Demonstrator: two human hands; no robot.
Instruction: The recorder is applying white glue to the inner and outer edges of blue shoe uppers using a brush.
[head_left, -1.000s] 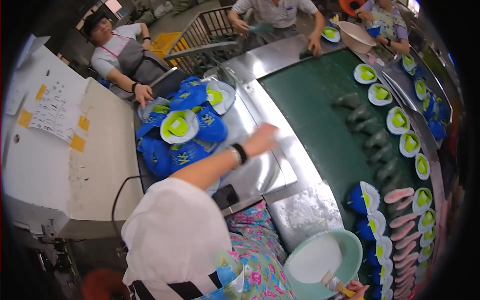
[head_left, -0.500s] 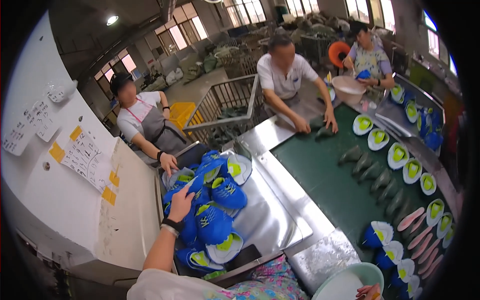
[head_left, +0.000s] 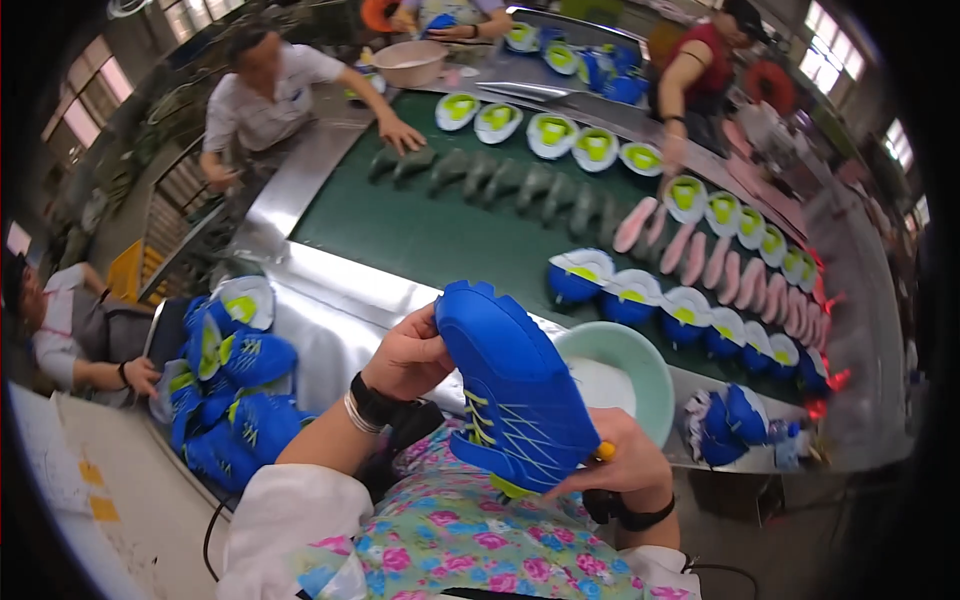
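In front of my body I hold a blue shoe upper (head_left: 515, 385), tilted, with lime-green laces and pale criss-cross lines. My left hand (head_left: 405, 355) pinches its upper left edge. My right hand (head_left: 625, 455) grips the lower right end; a small orange-yellow tip, perhaps of a handle, pokes out between its fingers, the rest hidden. Just beyond the right hand stands a pale green bowl (head_left: 655, 375) with white contents. To the left, a heap of blue shoe uppers (head_left: 262, 360) lies on a metal tray.
A green conveyor belt (head_left: 345, 215) carries dark foot-shaped lasts (head_left: 495, 180), pink insoles (head_left: 715, 262) and rows of uppers (head_left: 685, 310). Co-workers stand at the left and along the far side, one reaching onto the lasts. A plastic bottle (head_left: 787, 445) stands near the right corner.
My left hand has come from the heap to in front of me with a blue shoe upper. My right hand has left the bowl and grips it too. The view has swung right.
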